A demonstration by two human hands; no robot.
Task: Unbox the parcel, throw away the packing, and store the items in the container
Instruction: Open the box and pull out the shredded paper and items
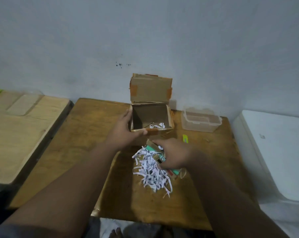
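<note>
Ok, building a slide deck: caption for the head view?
Unboxing: left hand grips the opened cardboard box while right hand rests on shredded paper on the table.

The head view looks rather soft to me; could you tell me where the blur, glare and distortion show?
In the head view the light is dim and even, without harsh glare; the right hand is smeared by motion blur over the shredded paper; the left hand and the cardboard box it holds look sharper; the sides of the table lean outward, typical wide-angle distortion.
</note>
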